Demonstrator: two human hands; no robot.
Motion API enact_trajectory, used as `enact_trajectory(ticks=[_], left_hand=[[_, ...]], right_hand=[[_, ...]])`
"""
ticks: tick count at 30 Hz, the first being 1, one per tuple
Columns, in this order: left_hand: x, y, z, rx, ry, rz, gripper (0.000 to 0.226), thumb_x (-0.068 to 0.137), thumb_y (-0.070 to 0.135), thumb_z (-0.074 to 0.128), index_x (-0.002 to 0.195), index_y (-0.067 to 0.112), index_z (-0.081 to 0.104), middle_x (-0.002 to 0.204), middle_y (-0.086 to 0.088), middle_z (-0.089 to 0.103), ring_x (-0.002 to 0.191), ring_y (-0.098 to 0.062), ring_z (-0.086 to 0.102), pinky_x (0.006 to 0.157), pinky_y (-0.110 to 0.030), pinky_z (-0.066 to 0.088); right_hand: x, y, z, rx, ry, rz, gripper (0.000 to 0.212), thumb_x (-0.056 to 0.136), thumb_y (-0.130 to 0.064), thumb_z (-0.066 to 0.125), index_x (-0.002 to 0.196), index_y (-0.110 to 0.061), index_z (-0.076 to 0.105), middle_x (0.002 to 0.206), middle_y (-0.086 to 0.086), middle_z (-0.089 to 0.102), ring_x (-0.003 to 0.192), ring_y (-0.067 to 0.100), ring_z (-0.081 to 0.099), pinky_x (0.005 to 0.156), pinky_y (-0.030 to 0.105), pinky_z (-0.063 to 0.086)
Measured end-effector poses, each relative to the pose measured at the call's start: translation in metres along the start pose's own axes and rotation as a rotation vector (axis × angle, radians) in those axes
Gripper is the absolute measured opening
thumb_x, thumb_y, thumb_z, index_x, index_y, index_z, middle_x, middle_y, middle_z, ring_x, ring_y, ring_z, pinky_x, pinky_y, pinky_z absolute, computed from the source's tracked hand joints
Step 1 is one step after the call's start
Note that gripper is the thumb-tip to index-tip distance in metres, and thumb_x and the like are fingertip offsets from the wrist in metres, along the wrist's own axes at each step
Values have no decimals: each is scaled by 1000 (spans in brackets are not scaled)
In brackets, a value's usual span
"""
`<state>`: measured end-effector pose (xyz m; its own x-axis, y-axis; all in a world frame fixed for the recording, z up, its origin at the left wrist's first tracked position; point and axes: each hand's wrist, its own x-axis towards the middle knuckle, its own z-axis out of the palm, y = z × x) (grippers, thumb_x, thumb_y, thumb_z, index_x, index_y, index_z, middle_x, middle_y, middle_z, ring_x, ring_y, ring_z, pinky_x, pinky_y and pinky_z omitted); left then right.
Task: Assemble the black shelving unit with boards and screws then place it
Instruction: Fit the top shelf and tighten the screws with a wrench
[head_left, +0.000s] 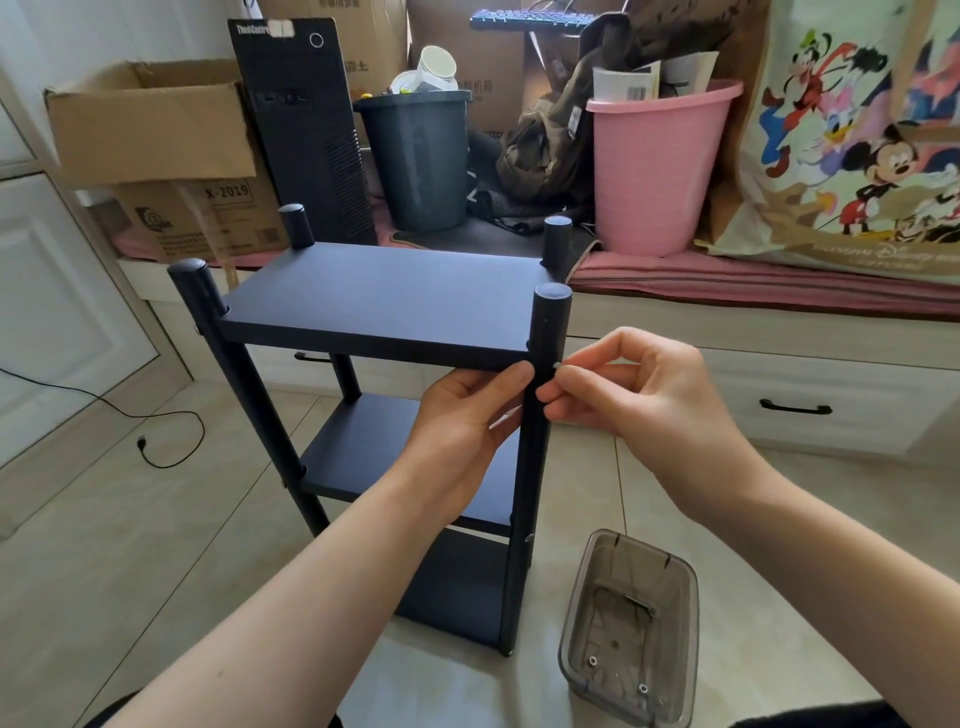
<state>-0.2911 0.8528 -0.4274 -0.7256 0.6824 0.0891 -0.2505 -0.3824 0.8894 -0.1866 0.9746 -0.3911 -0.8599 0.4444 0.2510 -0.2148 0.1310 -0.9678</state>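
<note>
A: Position of the black shelving unit (379, 301)?

B: Upright on the tiled floor (156, 545), in front of the drawer bench. Three boards seated between four round posts: top board (382, 299), middle board (363, 457), bottom board (457, 587).

A: Left hand (467, 415)?

B: Under the front edge of the top board, at the near right post (540, 415). Thumb lies along the board's edge and reaches the post; the fingers go behind the post and are mostly hidden. It grips board and post at the joint.

A: Right hand (639, 389)?

B: Just right of the same post, at joint height. Thumb and forefinger are pinched narrow on a small screw (557, 365), its tip at the post's side. The other fingers are curled; one fingertip touches the post lower down.

A: Other hardware?

B: A smoky clear plastic tray (631, 623) on the floor, near the unit's right foot. Two small metal pieces show in its bottom; type cannot be told.

A: Background?

B: Pink bucket (654, 171), dark bin (415, 161), black computer tower (301, 130), cardboard box (150, 130) on the bench
</note>
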Motion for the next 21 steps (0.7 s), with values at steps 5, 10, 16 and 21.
enact_trajectory(ticks=[5,10,16,21], left_hand=[[-1,0,-1,21,-5,4,21,83,27,68,99,22,80,113,-7,75,108,-21,71,86,-25,57],[0,0,0,16,-14,6,22,83,28,68,100,23,80,114,-8,75,110,-22,70,87,-26,57],[0,0,1,20,-1,1,21,80,29,69,97,22,81,112,-8,75,109,-24,70,87,-26,57],[-1,0,0,18,-5,9,22,81,28,68,99,21,79,112,-9,75,109,-24,70,88,-26,57]], right_hand=[[-1,5,3,-291,40,-157,13,90,-4,68,83,-12,61,74,2,75,69,17,74,75,34,60],[0,6,2,-395,118,-218,16,84,-16,78,81,-17,62,70,-5,73,63,8,71,65,21,56],[-1,8,3,-737,154,-472,18,84,-11,77,81,-11,60,71,-4,66,71,10,62,69,20,50],[0,10,2,-801,147,-549,17,85,-7,76,83,-7,59,73,0,66,68,14,63,70,26,48]])
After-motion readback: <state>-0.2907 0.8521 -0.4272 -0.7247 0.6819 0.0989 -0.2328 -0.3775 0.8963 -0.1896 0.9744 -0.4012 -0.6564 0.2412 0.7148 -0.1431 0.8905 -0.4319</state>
